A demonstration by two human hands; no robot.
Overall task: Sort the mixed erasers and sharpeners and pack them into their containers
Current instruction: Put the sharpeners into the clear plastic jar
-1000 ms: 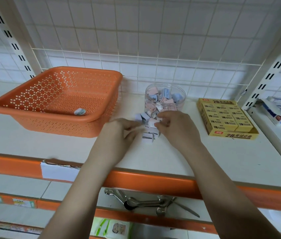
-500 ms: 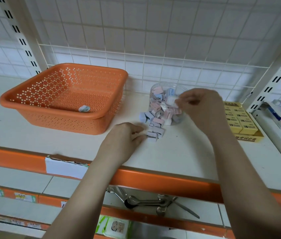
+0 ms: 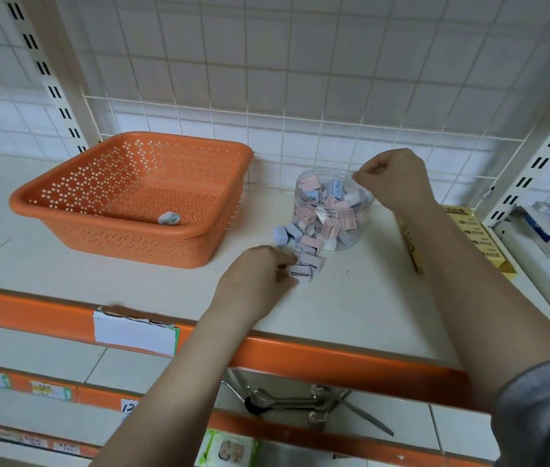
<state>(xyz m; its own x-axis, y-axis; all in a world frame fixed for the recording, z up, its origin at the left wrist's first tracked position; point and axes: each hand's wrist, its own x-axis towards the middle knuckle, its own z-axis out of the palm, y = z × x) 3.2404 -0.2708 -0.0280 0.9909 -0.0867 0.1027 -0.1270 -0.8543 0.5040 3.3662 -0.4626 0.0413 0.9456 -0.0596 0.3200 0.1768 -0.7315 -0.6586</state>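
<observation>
White shelf [image 3: 132, 284], tiled wall and wire grid behind. Clear round plastic jar [image 3: 332, 210] of pink and blue sharpeners at 1 o'clock; loose pile [image 3: 304, 251] at its base. Right hand [image 3: 393, 178] over the jar rim, fingers curled; whether its grip holds a piece, cannot tell. Left hand [image 3: 260, 276] pinches a pile piece. Lone eraser [image 3: 168, 218] in orange perforated basket [image 3: 105, 210]. Risk: a drop bouncing off the rim, or the left wrist scattering the pile.

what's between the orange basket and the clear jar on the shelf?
Head view: a loose cluster of small blue and pink sharpeners lies between the orange perforated plastic basket and the clear round plastic jar, against the jar's front-left.
</observation>
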